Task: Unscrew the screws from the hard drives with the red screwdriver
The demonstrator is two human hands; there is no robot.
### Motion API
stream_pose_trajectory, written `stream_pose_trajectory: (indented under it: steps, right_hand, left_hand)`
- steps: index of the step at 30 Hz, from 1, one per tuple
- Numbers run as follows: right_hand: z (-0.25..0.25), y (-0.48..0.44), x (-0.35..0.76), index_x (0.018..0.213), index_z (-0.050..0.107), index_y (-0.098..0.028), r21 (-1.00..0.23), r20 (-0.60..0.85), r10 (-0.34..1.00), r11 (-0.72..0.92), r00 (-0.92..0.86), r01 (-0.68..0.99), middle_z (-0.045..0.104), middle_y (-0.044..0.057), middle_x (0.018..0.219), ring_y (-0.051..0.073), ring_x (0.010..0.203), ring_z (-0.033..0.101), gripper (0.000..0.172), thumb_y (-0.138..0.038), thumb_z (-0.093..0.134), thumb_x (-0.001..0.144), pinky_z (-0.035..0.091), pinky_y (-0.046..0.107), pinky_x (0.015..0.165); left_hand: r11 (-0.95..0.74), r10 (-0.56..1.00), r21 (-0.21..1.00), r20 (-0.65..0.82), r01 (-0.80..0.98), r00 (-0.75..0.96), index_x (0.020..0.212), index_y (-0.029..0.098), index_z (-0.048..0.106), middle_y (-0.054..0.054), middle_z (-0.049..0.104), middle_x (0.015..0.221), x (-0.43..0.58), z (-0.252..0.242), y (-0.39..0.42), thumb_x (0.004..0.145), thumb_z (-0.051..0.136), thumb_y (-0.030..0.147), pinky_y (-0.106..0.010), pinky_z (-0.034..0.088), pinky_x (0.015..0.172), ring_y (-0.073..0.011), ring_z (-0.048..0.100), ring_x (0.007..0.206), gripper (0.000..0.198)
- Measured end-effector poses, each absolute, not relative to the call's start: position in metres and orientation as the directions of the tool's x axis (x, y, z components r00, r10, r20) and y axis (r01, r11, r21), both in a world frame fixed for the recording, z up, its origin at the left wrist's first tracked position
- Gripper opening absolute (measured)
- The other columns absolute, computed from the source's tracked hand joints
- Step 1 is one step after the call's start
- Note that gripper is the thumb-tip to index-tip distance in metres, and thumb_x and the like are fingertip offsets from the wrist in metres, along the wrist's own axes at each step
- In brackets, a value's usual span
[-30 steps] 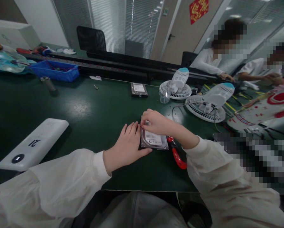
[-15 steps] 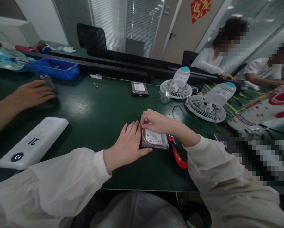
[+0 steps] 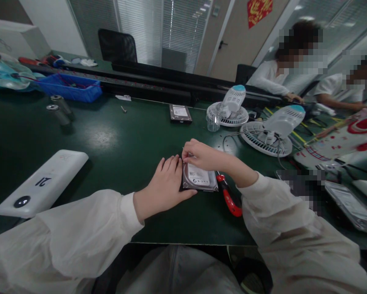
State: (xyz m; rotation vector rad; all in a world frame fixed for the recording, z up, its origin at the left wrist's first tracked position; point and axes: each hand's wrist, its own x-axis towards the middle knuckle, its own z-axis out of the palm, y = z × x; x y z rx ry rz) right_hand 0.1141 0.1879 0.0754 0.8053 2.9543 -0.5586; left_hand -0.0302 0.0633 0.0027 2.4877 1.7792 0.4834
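Observation:
A silver hard drive [image 3: 200,178] with a white label lies flat on the green table [image 3: 122,147] in front of me. My left hand [image 3: 166,183] braces its left side, fingers stretched along that edge and the thumb at the near corner. Over the drive's far left part, my right hand [image 3: 202,154] is closed in a pinch. Whatever its fingertips hold is hidden or too small to name. Beside the drive, under my right wrist, rests a screwdriver [image 3: 231,200] with a red and black handle.
Left are a white power bank [image 3: 45,181], two metal cylinders [image 3: 59,114] and a blue bin [image 3: 70,87]. Behind stand another hard drive [image 3: 180,113], a clear cup [image 3: 213,122] and two white fans [image 3: 271,128]. Another drive [image 3: 352,204] lies right; two people sit across.
Another person's hand at the left has withdrawn, and two metal cylinders now show side by side there. My own hands and the hard drive have hardly moved.

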Motion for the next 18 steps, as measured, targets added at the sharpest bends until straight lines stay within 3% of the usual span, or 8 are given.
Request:
stream_pose_trajectory:
  steps: [8,18]
  right_hand:
    - [0.0768,0.1878,0.1147,0.086,0.062,-0.013,-0.325,-0.133,0.466,0.814,-0.875,0.482,0.060,0.008,0.093,0.020,0.094,0.049,0.012,-0.010,0.052,0.092,0.040,0.035,0.085]
    - [0.0753,0.1912,0.1146,0.090,0.063,-0.013,-0.311,-0.147,0.439,0.830,-0.886,0.463,0.059,0.009,0.096,0.022,0.097,0.048,0.016,-0.018,0.050,0.096,0.039,0.038,0.089]
  left_hand:
    - [-0.340,0.934,0.207,0.189,0.917,0.304,0.153,-0.002,0.035,-0.031,0.042,0.158,-0.0307,0.0063,0.0632,0.091,0.054,0.069,-0.059,0.025,0.124,-0.0426,0.037,0.150,0.096]
    - [-0.336,0.935,0.223,0.200,0.915,0.295,0.154,0.003,0.034,-0.029,0.042,0.159,-0.0306,0.0054,0.0632,0.091,0.053,0.070,-0.060,0.025,0.123,-0.0416,0.037,0.150,0.094]
